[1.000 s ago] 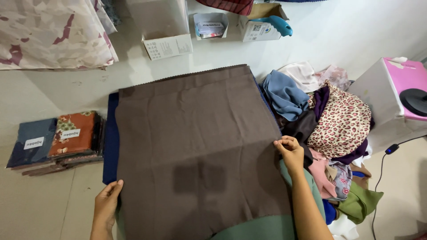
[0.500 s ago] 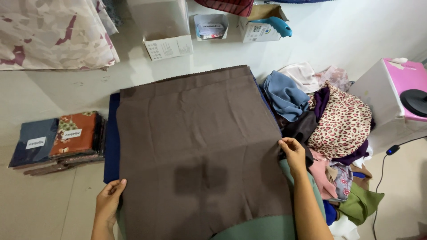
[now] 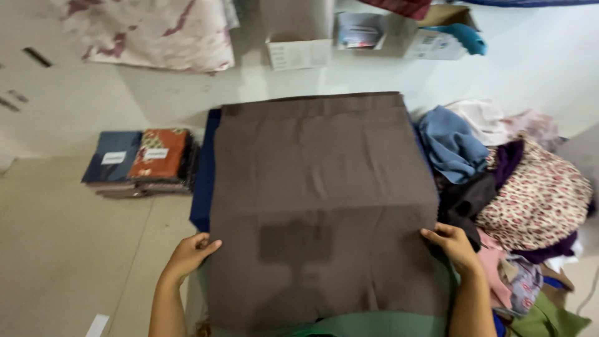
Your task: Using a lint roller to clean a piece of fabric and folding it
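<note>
Head view, looking down at a pale floor [image 3: 68,249]: a brown cloth [image 3: 321,187] lies spread flat in the middle, its far edge toward the wall; the left hand [image 3: 187,254] pinches the cloth's left edge near the near corner, fingers curled over the hem; the right hand [image 3: 452,244] grips the right edge at about the same height, fingers closed on the fabric; both hands hold the brown cloth and nothing else; a dark blue cloth [image 3: 204,175] shows as a strip under the brown one along its left side, and a green cloth [image 3: 368,326] shows beneath its near edge; to the left, well apart from the left hand, sits a stack of packaged fabrics [image 3: 143,162], one navy and one orange with a floral print; just beside the right hand rises a heap of loose clothes [image 3: 511,193], with a blue piece [image 3: 450,145] at its far side and a leopard-print piece [image 3: 540,196] on top; along the far wall stand small cardboard boxes [image 3: 299,53] and a patterned pink-and-cream cloth [image 3: 156,28].
</note>
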